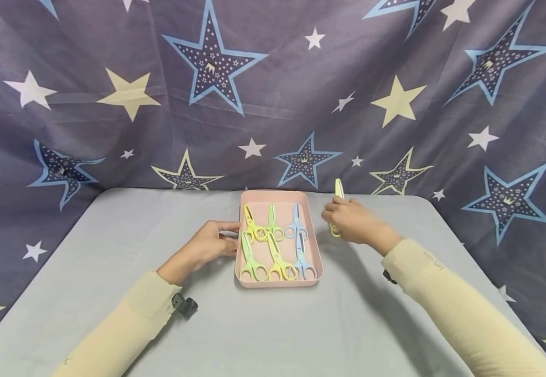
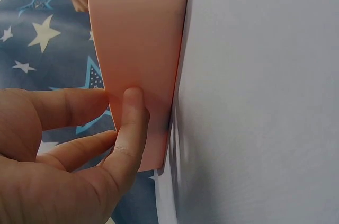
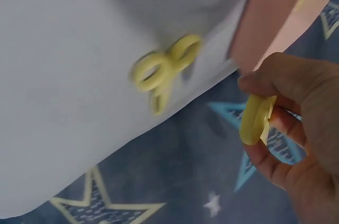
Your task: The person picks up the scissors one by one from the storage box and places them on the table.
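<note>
Yellow scissors [image 1: 339, 189] are pinched in the right hand [image 1: 355, 222], thumb and fingers closed to just their thickness, held above the table [image 1: 273, 327] with the tip pointing away from the person. That hand is turned back uppermost, its forearm reaching in from the lower right. Small faint script marks the cream right sleeve [image 1: 461, 303] behind the grip, too small to read. Beneath the gripping fingers, the right wrist view shows a blurred second yellow pair [image 3: 168, 68] lying on the table, which the head view does not show clearly; there, a handle loop pokes out below the hand, and I cannot tell to which pair it belongs. Just left of the grip stands a pink tray [image 1: 317, 241] with six scissors in two rows: yellow, green and blue at the back, green, yellow and blue in front. On the tray's far side, the left hand [image 1: 209, 243] lies with fingers loosely extended, tips against the wall; the left wrist view alone shows one digit flat on its outer face. Beyond everything hangs a star-patterned cloth [image 1: 277, 94].
</note>
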### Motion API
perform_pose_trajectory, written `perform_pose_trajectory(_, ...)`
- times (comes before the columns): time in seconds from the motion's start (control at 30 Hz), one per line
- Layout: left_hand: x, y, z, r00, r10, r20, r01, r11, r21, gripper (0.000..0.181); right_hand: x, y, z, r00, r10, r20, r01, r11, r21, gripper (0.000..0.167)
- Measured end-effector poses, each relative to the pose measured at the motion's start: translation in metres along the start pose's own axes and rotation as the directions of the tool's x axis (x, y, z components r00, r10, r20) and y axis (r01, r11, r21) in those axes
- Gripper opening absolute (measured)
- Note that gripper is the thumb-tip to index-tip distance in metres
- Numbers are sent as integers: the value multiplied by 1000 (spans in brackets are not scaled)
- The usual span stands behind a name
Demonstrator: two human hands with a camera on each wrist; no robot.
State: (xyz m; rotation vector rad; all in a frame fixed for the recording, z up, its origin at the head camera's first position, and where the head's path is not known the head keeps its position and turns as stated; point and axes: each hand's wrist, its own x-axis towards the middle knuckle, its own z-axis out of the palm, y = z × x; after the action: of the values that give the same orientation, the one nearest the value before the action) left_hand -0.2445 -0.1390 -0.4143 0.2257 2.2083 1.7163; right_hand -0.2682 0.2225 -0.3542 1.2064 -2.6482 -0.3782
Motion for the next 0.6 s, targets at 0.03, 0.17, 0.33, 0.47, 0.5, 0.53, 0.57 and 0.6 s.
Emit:
perform_pose_trajectory(0.03,0,0,0,1000,-1,1,1,1000,-2,59,-3,5,2,1000,11,0,-11,1000,9,29)
perform_pose_trajectory(0.17,1,-1,0,1000,-1,2,1,1000,-5,59,-13,22,12,998,58,4,-58,996,66,35)
perform_pose_trajectory(0.33,0,-1,0,1000,1,-3,-1,1000,-5,59,-28,41,25,995,91,33,-95,985,144,36)
perform_pose_trajectory(0.47,0,-1,0,1000,2,-4,-2,1000,-18,59,-39,52,34,993,100,55,-109,974,200,37)
perform_pose_trajectory(0.5,0,-1,0,1000,2,-4,-2,1000,-23,59,-41,54,36,994,96,51,-105,971,214,37)
perform_pose_trajectory(0.53,0,-1,0,1000,4,-2,-4,1000,-26,59,-43,55,38,995,92,43,-99,969,227,37)
perform_pose_trajectory(0.57,0,-2,0,1000,5,0,-5,1000,-29,59,-45,57,40,996,88,34,-93,966,241,37)
perform_pose_trajectory(0.6,0,-2,0,1000,7,2,-7,1000,-30,60,-47,59,42,996,80,25,-84,963,255,35)
